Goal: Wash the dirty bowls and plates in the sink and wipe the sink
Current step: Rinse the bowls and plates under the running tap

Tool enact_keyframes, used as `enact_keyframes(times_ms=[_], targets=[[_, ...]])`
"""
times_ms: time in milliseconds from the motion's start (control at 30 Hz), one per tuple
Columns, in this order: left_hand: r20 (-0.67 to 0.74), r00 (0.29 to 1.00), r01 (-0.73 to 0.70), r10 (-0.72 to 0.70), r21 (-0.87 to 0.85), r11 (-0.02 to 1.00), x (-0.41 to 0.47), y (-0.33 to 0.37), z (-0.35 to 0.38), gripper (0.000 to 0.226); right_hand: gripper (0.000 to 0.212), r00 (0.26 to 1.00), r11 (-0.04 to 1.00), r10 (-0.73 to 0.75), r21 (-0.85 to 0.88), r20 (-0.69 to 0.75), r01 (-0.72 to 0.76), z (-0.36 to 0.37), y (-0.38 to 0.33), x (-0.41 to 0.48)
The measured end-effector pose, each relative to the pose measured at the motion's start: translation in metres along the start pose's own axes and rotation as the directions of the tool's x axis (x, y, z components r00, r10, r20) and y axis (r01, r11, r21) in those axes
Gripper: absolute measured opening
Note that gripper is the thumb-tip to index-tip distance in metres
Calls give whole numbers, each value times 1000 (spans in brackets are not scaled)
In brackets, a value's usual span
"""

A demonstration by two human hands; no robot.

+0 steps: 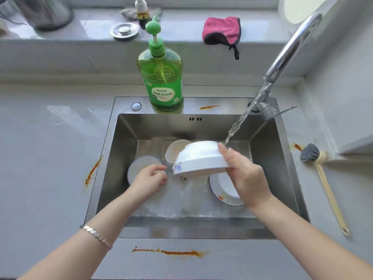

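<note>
My right hand (245, 176) grips a white bowl (198, 160) by its rim, tilted mouth-down above the steel sink (125, 150). Water from the tap (286, 57) runs onto the bowl's upper right edge. My left hand (149, 179) hovers left of the bowl with fingers loosely curled, holding nothing that I can see. In the sink lie a small white plate (139, 164) under the left hand, a dirty bowl (175, 150) behind the held bowl, and a patterned plate (224, 188) partly hidden by my right hand.
A green dish-soap pump bottle (163, 77) stands on the sink's back rim. A pink cloth (222, 30) lies on the ledge behind. A long-handled brush (321, 178) rests on the counter at right. Orange stains (167, 252) mark the counter around the sink.
</note>
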State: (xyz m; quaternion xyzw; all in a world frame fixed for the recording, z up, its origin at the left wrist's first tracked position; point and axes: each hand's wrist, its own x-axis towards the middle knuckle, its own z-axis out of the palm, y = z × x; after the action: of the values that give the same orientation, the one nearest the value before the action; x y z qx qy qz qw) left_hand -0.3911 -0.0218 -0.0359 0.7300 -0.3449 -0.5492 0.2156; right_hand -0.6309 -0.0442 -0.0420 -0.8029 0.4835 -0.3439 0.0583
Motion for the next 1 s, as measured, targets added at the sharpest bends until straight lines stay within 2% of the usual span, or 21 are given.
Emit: enact_keyframes(times_ms=[67, 100, 167, 233, 300, 367, 467, 500, 533, 567, 600, 633, 667, 700, 733, 767, 833, 867, 900, 933, 1000], targets=[[7, 1000, 1, -1, 0, 1000, -2, 5, 5, 19, 52, 996, 996, 88, 23, 27, -89, -9, 0, 0], [13, 1000, 4, -4, -2, 1000, -2, 7, 7, 21, 57, 972, 972, 215, 73, 91, -222, -14, 1, -1], [41, 999, 8, -7, -30, 1000, -2, 13, 13, 30, 60, 810, 805, 509, 171, 290, -568, -22, 0, -1], [104, 995, -3, 9, -65, 998, 0, 18, 20, 42, 61, 605, 576, 660, 216, 445, -788, -27, -1, 1], [196, 979, -39, 57, -93, 995, 0, 23, 30, 33, 62, 454, 398, 700, 227, 551, -889, -28, -3, 6], [257, 962, -50, 94, -171, 984, -1, 29, 42, 26, 60, 374, 283, 693, 245, 616, -927, -28, -3, 13], [209, 973, -4, 94, -395, 919, -2, 42, 57, 25, 48, 283, 114, 643, 276, 711, -954, -28, 1, 22], [179, 980, -1, 92, -451, 892, -2, 46, 60, 23, 43, 282, 122, 619, 265, 733, -956, -26, 3, 22], [150, 984, -7, 92, -486, 874, 0, 50, 63, 21, 42, 309, 204, 612, 232, 728, -951, -23, 5, 20], [125, 988, -20, 95, -500, 866, 1, 53, 65, 20, 47, 380, 384, 615, 158, 691, -910, -20, 5, 18], [100, 990, -33, 95, -498, 867, 2, 55, 66, 20, 53, 511, 620, 611, 36, 604, -784, -16, 8, 14], [75, 993, -47, 95, -486, 873, 4, 56, 67, 20, 56, 693, 819, 531, -86, 488, -567, -13, 11, 9], [52, 993, -66, 102, -475, 878, 6, 55, 67, 20, 56, 834, 935, 354, -154, 423, -319, -9, 12, 5], [30, 992, -92, 120, -462, 882, 8, 54, 67, 21, 56, 875, 981, 170, -159, 453, -108, -7, 12, 5], [7, 990, -126, 144, -439, 890, 9, 53, 68, 24, 56, 867, 990, 34, -136, 497, 39, -6, 10, 8], [-23, 985, -167, 172, -399, 901, 10, 52, 69, 29, 57, 806, 991, -28, -89, 591, 99, -2, 5, 9], [-83, 969, -246, 232, -311, 918, 11, 54, 73, 36, 63, 632, 996, -46, 80, 774, -25, 0, -12, 18], [-114, 960, -278, 256, -291, 915, 10, 54, 73, 35, 67, 593, 975, -64, 177, 803, -135, 3, -17, 18], [-145, 952, -301, 269, -294, 907, 11, 54, 71, 33, 69, 599, 952, -105, 255, 794, -171, 3, -18, 19], [-162, 947, -315, 276, -312, 897, 11, 55, 67, 29, 68, 616, 942, -169, 310, 769, -127, 3, -15, 20], [-161, 945, -322, 285, -305, 896, 14, 54, 56, 23, 60, 649, 954, -284, 278, 706, 116, 6, 5, 18]])
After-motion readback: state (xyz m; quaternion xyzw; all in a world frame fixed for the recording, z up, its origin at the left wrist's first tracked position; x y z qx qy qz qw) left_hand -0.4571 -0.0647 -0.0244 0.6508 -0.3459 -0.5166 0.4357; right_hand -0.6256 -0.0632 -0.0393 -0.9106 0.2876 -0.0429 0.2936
